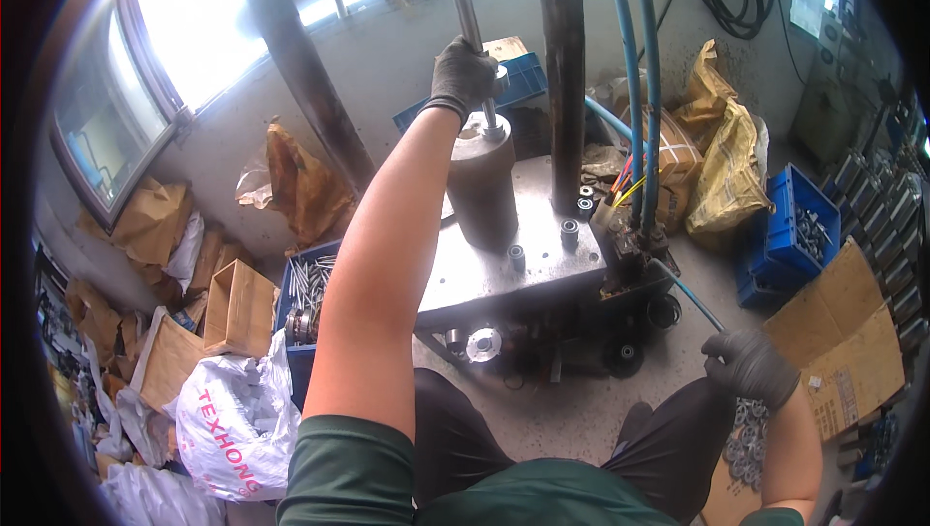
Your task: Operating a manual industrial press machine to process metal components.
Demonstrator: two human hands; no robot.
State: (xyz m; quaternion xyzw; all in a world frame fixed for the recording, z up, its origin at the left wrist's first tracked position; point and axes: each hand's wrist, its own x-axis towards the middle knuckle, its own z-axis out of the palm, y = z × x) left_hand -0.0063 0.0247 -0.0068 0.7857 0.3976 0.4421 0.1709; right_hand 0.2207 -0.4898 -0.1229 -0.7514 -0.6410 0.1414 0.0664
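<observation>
My left hand [463, 73], in a dark glove, reaches forward and is closed around an upright metal rod [466, 11] of a press. Beside its fingers shows a small shiny round part [501, 78]. Below the hand, the rod's lower end meets the top of a thick grey metal cylinder [484, 187], which stands on the steel press table [455, 269]. Low on the right, my right hand [754, 368], also gloved, is closed on the end of a thin blue lever [690, 294] that comes from the pump by the table.
Small metal bushings [570, 232] stand on the table. Steel posts [562, 80] and blue hoses [647, 90] rise behind. Left are a blue crate of metal pins [312, 279] and a white plastic bag [228, 429]; right, blue bins [790, 226] and an opened cardboard box [843, 352].
</observation>
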